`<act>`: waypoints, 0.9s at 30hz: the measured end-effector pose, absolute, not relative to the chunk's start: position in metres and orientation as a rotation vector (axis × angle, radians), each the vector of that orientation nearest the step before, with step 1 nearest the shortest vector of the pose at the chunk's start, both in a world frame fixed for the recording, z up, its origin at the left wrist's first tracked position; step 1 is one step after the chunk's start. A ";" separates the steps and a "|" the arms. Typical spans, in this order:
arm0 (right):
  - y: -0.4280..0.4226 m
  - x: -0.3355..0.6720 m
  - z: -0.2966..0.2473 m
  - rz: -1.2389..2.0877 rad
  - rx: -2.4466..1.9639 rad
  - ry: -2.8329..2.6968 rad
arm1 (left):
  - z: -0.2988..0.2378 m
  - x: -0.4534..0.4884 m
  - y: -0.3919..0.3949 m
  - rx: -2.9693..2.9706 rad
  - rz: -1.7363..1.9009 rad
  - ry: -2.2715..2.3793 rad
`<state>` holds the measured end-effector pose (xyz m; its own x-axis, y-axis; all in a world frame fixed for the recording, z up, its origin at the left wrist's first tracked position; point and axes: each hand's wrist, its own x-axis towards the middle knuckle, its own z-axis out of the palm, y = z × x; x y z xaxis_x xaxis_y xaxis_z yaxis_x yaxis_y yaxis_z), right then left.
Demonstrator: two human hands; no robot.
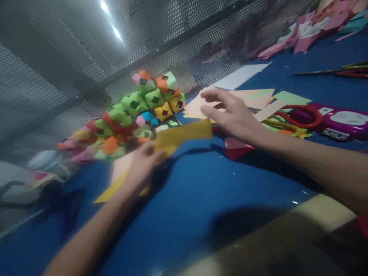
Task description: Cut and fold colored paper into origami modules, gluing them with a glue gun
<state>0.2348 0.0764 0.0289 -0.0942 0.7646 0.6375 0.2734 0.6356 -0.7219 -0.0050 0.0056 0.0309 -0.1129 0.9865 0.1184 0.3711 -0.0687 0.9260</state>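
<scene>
Left hand [145,163] holding yellow paper [185,135], right hand [228,111] unladen

From the left hand's pinch, the yellow paper reaches over the blue desk [201,184], its far end just below the right hand, whose fingers curl loosely around nothing visible; whether they touch it, I cannot tell. Folded paper blocks [133,102] stand beyond. Likely the step is readying a piece for folding; the next move seems to call for the right hand to take the free end.

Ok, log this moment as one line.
left hand: holds yellow strip | right hand: open | paper cubes: piled beside mesh panel
</scene>
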 end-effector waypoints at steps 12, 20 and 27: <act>0.046 0.194 0.002 1.180 -0.660 -1.843 | 0.012 0.029 0.003 1.346 1.344 1.228; 0.067 0.208 -0.017 0.147 -0.353 -2.259 | 0.012 -0.005 -0.013 2.047 1.130 1.630; 0.057 0.204 -0.023 0.221 -0.545 -2.639 | -0.007 -0.025 -0.018 2.392 0.687 1.340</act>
